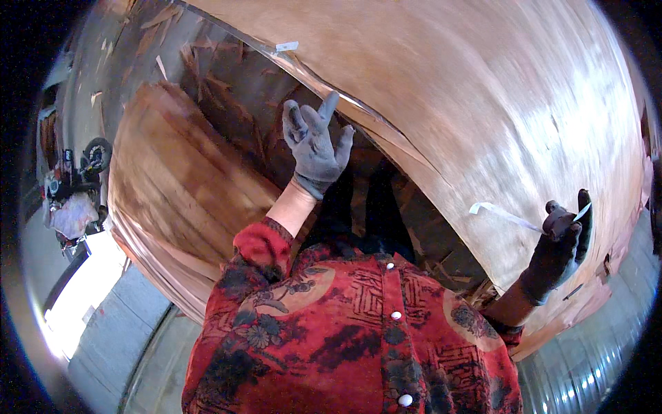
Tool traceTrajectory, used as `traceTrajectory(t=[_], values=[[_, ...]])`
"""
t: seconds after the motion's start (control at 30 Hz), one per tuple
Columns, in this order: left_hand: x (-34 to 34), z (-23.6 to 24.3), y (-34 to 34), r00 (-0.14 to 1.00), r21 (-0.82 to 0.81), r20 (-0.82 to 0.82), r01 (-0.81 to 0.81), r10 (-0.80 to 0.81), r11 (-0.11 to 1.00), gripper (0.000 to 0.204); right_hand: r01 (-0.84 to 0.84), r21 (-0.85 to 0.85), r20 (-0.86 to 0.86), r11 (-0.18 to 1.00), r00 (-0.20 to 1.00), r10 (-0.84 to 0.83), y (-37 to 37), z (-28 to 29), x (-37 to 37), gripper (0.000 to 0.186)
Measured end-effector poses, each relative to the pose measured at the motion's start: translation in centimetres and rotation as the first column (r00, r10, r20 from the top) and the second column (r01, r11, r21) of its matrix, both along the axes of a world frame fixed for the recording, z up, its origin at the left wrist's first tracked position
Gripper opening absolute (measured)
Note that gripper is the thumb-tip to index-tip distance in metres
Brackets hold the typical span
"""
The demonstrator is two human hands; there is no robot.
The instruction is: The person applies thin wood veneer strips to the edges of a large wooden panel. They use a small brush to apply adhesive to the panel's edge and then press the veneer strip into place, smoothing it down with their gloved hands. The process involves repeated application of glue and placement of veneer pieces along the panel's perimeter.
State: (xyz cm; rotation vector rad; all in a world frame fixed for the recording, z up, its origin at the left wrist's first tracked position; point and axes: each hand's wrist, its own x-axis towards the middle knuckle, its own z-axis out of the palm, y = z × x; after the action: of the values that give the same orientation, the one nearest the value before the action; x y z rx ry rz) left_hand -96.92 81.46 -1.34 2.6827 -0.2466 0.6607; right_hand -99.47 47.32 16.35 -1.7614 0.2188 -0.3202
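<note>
Grey floor [83, 124] with wood scraps [96, 99] spreads along the left, a dark-wheeled vehicle [96, 155] standing near the rim of the view. Next comes a stack of brown veneer [179, 165], then a shadowed gap [241, 90]. Over that gap the left hand [316, 141], grey-gloved, is raised with its fingers apart and nothing in them. Just beyond its fingertips runs the split edge [386, 124] of a pale wood sheet [469, 90] — long axis slanting from upper left to lower right — though whether the index finger touches it I cannot tell. Farther right, over the sheet, a white tape strip [507, 216] juts leftward from the right hand [560, 245] (darker-looking, also gloved), whose fingers are closed on it. Of the two, the left hand is nearer the split — strip and split lie well apart.
</note>
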Motion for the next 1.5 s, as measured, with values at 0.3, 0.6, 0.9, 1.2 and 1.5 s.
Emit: traceTrajectory(t=[0.3, 0.6, 0.9, 1.2, 1.5], values=[[0.4, 0.7, -0.2, 1.0, 0.042, -0.007, 0.028, -0.028, 0.999, 0.078, -0.015, -0.011, -0.059, 1.0, 0.998, 0.015, 1.2, 0.9, 0.7, 0.061], [-0.1, -0.6, -0.6, 0.997, 0.09, -0.058, 0.06, -0.055, 0.994, 0.079, 0.047, -0.046, -0.076, 0.998, 0.996, -0.051, 2.2, 0.5, 1.7, 0.059], [-0.9, -1.5, -0.5, 0.996, 0.153, -0.065, 0.071, -0.062, 0.986, 0.081, -0.028, -0.093, -0.078, 0.995, 0.997, 0.021, 3.3, 0.5, 2.4, 0.057], [-0.4, -1.7, 0.1, 0.987, 0.07, -0.104, 0.133, -0.125, 0.989, 0.091, -0.563, -0.253, -0.303, 0.787, 0.819, 0.488, 7.5, -2.3, 8.1, 0.017], [0.5, 0.0, 0.3, 0.978, -0.219, -0.165, 0.086, -0.124, 0.972, 0.088, -0.807, -0.548, -0.468, 0.221, 0.515, 0.718, 16.9, -8.7, 14.6, 0.013]])
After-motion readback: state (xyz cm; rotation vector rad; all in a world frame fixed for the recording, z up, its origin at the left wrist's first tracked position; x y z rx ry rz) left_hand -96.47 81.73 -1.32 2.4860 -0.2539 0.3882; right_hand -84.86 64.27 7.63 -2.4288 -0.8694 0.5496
